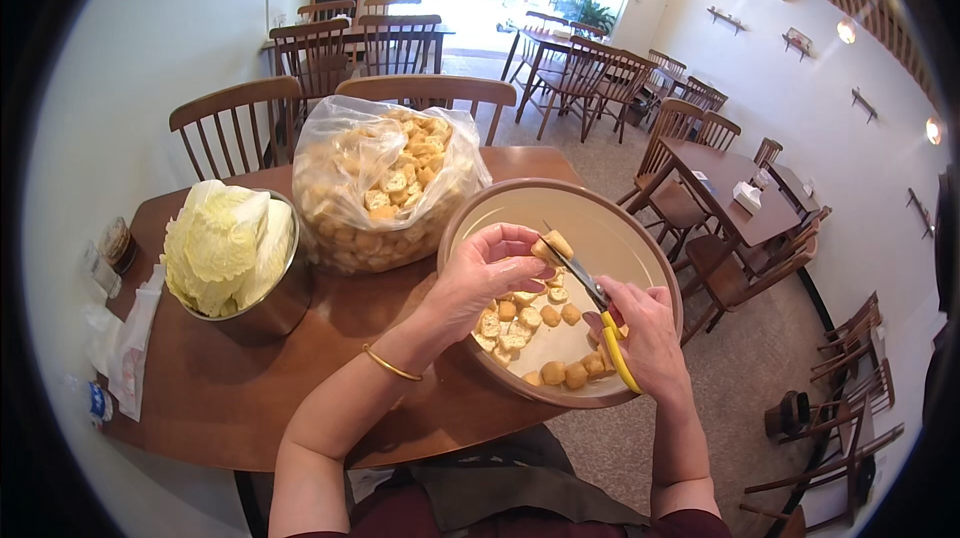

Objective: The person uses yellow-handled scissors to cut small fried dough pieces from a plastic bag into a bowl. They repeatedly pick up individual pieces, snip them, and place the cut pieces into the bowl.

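Over a large round basin with a brown rim [672, 268], my left hand [487, 279] pinches a piece of fried tofu puff [553, 246] at its fingertips. My right hand [637, 328] grips scissors with yellow handles [616, 358], whose blades lie across the puff. Inside the basin are several whole puffs [553, 373] and cut pieces with pale porous faces [513, 337]. Behind and left of the basin stands a clear plastic bag [327, 163] full of cut puffs. Part of the basin's contents is hidden by my hands.
Pale cabbage leaves [225, 238] fill a metal pot [262, 320] on the wooden table [337, 388]. At the table's left edge are a jar [117, 244], a glass [99, 274] and white plastic packaging [135, 350]. Wooden chairs [240, 117] stand behind the table. The basin reaches past the table's right edge.
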Available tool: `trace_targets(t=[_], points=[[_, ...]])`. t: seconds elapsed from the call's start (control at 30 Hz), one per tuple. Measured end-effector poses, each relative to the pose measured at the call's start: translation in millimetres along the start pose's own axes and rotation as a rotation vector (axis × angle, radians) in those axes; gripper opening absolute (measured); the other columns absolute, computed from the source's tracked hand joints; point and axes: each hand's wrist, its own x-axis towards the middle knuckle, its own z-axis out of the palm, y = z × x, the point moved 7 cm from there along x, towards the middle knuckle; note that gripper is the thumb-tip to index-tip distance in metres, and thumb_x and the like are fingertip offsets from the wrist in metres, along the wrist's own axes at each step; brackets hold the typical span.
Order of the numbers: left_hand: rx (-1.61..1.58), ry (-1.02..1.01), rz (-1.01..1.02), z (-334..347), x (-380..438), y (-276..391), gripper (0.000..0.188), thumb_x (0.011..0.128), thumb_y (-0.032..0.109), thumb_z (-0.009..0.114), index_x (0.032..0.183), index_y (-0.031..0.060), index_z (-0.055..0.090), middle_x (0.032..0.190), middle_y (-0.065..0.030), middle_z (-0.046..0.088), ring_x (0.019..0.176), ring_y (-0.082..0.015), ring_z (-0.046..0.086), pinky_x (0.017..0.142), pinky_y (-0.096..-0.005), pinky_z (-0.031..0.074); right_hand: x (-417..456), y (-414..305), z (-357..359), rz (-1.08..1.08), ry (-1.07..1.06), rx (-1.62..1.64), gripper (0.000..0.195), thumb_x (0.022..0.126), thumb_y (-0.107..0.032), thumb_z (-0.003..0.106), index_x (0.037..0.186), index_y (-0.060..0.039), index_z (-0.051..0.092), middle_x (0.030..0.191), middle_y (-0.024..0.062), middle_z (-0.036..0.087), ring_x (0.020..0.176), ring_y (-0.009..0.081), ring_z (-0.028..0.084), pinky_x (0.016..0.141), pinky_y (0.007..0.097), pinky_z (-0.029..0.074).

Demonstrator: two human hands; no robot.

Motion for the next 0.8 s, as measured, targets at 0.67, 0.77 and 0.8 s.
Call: trace_targets(t=[0.67,0.77,0.8], points=[[-0.141,0.051,0.055,-9.6,4.7,3.8,0.027,0.091,0.004,0.062,0.116,-0.004,0.056,0.109,-0.0142,0.065,0.103,-0.0227,0.066,0.093,-0.0346,0.056,1.9,6.6,-3.0,-0.029,0.02,-0.08,0.048,0.086,-0.026,0.069,0.126,-0.0028,0.056,0.099,0.0142,0.062,0.094,0.0267,0.058,0.091,0.038,0.035],[-0.153,0.04,0.045,-8.6,4.7,4.2,0.027,0.091,0.003,0.062,0.116,-0.0035,0.056,0.11,-0.0143,0.064,0.103,-0.0226,0.066,0.093,-0.0347,0.056,3.0,4.5,-0.3,-0.045,0.025,-0.122,0.05,0.084,-0.023,0.069,0.128,-0.0042,0.055,0.102,0.0139,0.061,0.099,0.0268,0.057,0.094,0.0387,0.034],[-0.154,0.038,0.039,-7.8,4.6,3.3,0.027,0.091,0.003,0.062,0.116,-0.0034,0.056,0.111,-0.0141,0.064,0.103,-0.0223,0.066,0.094,-0.0346,0.056,3.7,2.5,-0.4,-0.045,0.032,-0.132,0.05,0.084,-0.022,0.07,0.128,-0.0049,0.055,0.103,0.0133,0.061,0.099,0.0263,0.057,0.094,0.038,0.034]])
